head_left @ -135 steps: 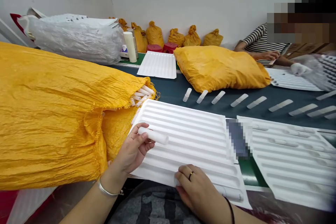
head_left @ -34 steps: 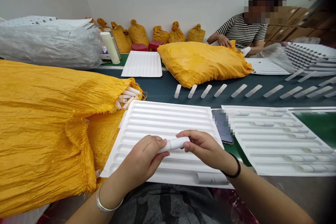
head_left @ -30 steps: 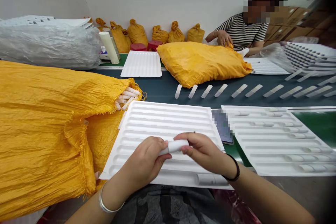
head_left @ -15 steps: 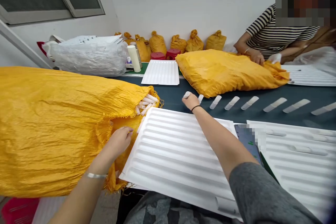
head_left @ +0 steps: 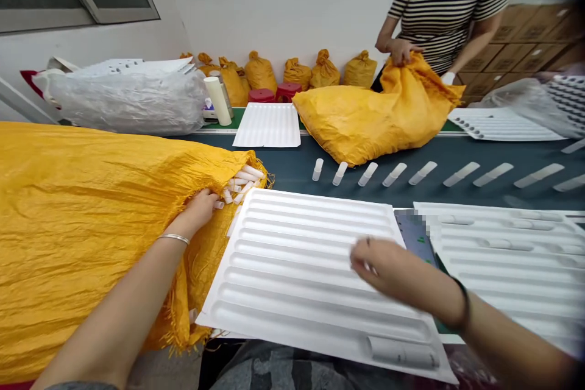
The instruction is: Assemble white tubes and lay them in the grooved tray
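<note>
My left hand (head_left: 199,209) reaches into the mouth of the big yellow woven sack (head_left: 91,195). Its fingers are closed on a short white plastic tube (head_left: 219,205), beside several more white tubes (head_left: 247,180). My right hand (head_left: 384,268) hovers over a white ridged tray (head_left: 292,256) in front of me. The fingers are curled but smeared by motion, so whether anything is in them is unclear. At the tray's near right corner lies a clear-looking tube (head_left: 402,352). Past the tray, a white tube (head_left: 317,169) stands at the left end of a row on the dark conveyor belt (head_left: 283,164).
A second ridged tray (head_left: 507,262) with tubes lies to the right, a dark flat device (head_left: 414,237) between the trays. Across the belt, a co-worker (head_left: 439,18) grips another yellow sack (head_left: 365,116). A plastic-wrapped bundle (head_left: 128,100) sits at the back left.
My right hand has let go of a tube on the belt and come back over the tray. My left hand has moved into the sack's mouth. The co-worker has lifted the sack's end.
</note>
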The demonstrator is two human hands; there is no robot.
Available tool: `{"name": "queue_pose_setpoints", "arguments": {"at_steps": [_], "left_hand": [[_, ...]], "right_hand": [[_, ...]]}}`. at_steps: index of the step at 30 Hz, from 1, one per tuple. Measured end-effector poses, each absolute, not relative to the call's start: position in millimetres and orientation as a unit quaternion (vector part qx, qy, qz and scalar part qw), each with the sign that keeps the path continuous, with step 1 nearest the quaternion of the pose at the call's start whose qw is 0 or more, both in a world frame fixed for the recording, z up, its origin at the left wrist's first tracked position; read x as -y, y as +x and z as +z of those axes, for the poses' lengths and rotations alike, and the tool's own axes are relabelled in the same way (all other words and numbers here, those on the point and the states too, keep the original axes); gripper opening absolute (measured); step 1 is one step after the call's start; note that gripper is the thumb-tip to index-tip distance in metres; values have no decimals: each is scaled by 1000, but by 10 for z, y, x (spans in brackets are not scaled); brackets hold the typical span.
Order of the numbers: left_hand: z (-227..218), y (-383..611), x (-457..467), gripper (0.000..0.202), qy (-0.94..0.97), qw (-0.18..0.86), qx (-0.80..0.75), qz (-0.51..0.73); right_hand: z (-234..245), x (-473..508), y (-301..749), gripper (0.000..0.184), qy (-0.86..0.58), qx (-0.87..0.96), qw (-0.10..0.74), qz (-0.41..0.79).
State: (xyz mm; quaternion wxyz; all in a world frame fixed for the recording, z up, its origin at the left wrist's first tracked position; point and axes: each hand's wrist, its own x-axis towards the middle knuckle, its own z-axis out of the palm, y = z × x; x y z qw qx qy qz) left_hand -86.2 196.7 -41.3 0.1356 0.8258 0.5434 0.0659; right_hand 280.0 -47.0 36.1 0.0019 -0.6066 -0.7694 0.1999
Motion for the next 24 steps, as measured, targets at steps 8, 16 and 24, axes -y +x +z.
{"name": "queue_pose_setpoints", "arguments": {"at_steps": [8, 16, 24], "left_hand": [[-9, -303, -1124, 27, 840, 247, -411, 253], [166, 374, -271, 28, 295, 785, -348, 420], [169, 761, 141, 38, 148, 864, -342, 339]], "right_hand": [[-286, 1746, 2850, 35, -624, 769, 12, 138], [-399, 1989, 2848, 34, -550, 816, 172, -43], [4, 1460, 2727, 26, -626, 577, 452, 264]]}}
